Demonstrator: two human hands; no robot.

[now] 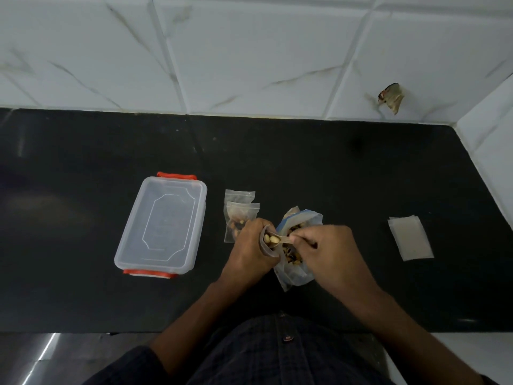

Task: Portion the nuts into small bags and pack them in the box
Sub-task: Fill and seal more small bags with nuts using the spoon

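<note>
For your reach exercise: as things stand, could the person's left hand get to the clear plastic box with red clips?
Probably not yet. The counter between the left hand and the clear plastic box with red clips is bare, but that hand holds a small clear bag open for the spoon.

clear lidded box (161, 225) with red latches, shut, flat on table, left. two small zip bags beside it: far one (240, 195) looks empty, near one (239, 220) holds nuts, overlapping it. small bag (267, 247) held open, pale nuts (271, 239) on spoon (281, 240) at its mouth. big nut bag (298, 245) open, centre. stack of empty bags (410, 237) flat, right.
</note>
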